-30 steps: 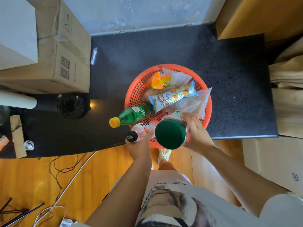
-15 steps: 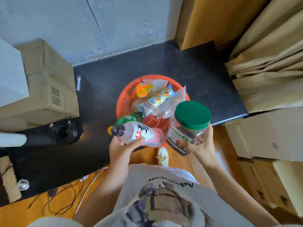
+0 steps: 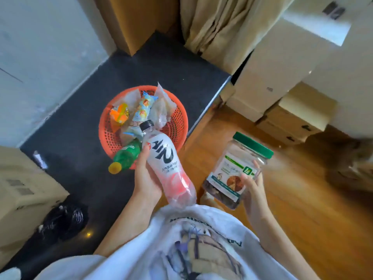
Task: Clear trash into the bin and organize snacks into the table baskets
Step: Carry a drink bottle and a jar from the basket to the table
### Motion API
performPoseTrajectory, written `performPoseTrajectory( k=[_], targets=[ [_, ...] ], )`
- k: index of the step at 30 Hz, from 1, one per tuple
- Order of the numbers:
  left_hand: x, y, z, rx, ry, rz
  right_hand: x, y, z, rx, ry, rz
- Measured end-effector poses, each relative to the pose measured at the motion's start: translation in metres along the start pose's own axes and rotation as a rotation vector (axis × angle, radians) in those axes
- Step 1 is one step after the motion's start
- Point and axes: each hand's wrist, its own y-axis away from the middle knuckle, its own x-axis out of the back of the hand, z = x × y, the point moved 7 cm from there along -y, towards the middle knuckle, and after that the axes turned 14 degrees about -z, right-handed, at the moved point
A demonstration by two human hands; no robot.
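My left hand (image 3: 146, 179) grips a clear pink-tinted bottle (image 3: 167, 164) with a black cap, held tilted in front of my chest. My right hand (image 3: 253, 187) holds a clear plastic jar (image 3: 236, 170) with a green lid and dark snacks inside, out over the wooden floor. An orange mesh basket (image 3: 177, 122) sits on the black table (image 3: 80, 122) near its right edge. It holds several snack packets (image 3: 142, 109) and a green bottle (image 3: 126, 155) with a yellow cap that sticks out over the rim.
Cardboard boxes (image 3: 22, 190) stand on the table's left side, with a coil of black cable (image 3: 64, 219) beside them. More boxes (image 3: 282, 118) are stacked on the wooden floor (image 3: 302, 199) to the right. A beige curtain (image 3: 226, 31) hangs behind the table.
The view has swung to the right. Both hands have drawn the pink bottle and the green-lidded jar away from the basket, and the jar has moved from above the table edge to over the floor.
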Motion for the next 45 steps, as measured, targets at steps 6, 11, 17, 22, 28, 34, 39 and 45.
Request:
performPoseTrajectory(
  k=[6,11,17,22,28,34,39,45],
  targets=[
    [-0.042,0.01,-0.083,0.386,-0.192,-0.215,0.058,0.1,0.027,0.102,-0.175,0.323],
    [-0.1,0.039,-0.163,0.606,-0.409,-0.452,0.104,0.198,0.058,0.192,-0.324,0.579],
    [-0.157,0.123,-0.293,0.833,-0.681,-0.693,0.154,0.33,0.102,0.323,-0.448,0.805],
    [-0.184,0.224,-0.411,0.932,-0.889,-0.82,0.203,0.457,0.135,0.429,-0.436,0.962],
    [-0.215,0.335,-0.529,1.002,-1.087,-0.981,0.259,0.602,0.19,0.476,-0.447,1.199],
    [-0.237,0.403,-0.612,1.039,-1.187,-1.112,0.286,0.69,0.247,0.475,-0.578,1.359],
    [-0.245,0.454,-0.685,1.179,-1.215,-1.271,0.3,0.738,0.279,0.447,-0.662,1.478],
    [-0.266,0.535,-0.788,1.27,-1.248,-1.465,0.338,0.807,0.292,0.504,-0.726,1.651]
  ],
)
